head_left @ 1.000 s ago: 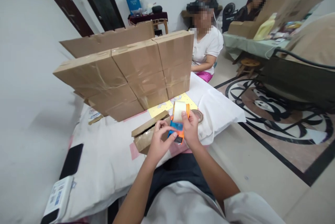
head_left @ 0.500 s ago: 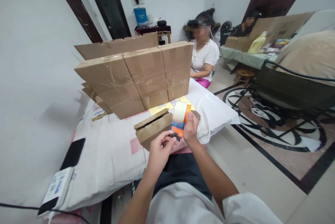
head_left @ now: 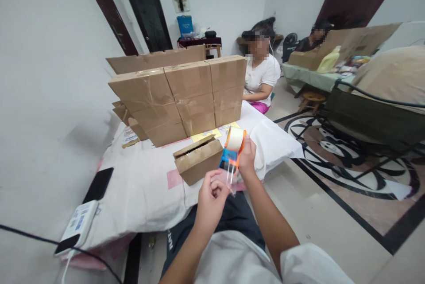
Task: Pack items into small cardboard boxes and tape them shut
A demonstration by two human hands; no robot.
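My right hand [head_left: 248,154] grips an orange and blue tape dispenser [head_left: 228,159] with a wide, pale roll on it. A short strip of clear tape [head_left: 231,180] runs down from the dispenser's cutting end. My left hand [head_left: 214,191] is closed in a pinch on the strip's free end. Just beyond my hands, a small cardboard box [head_left: 199,160] stands on the covered table, with a dark gap along its top between the flaps.
Stacked cardboard boxes [head_left: 195,98] form a wall across the table [head_left: 146,186]. A dark phone [head_left: 98,185] and a white power strip [head_left: 78,224] with a cable lie at the left edge. Another person [head_left: 262,75] sits behind the boxes.
A strip of clear tape now stretches between the dispenser and my left hand, which has moved down and away from it. My view has shifted slightly.
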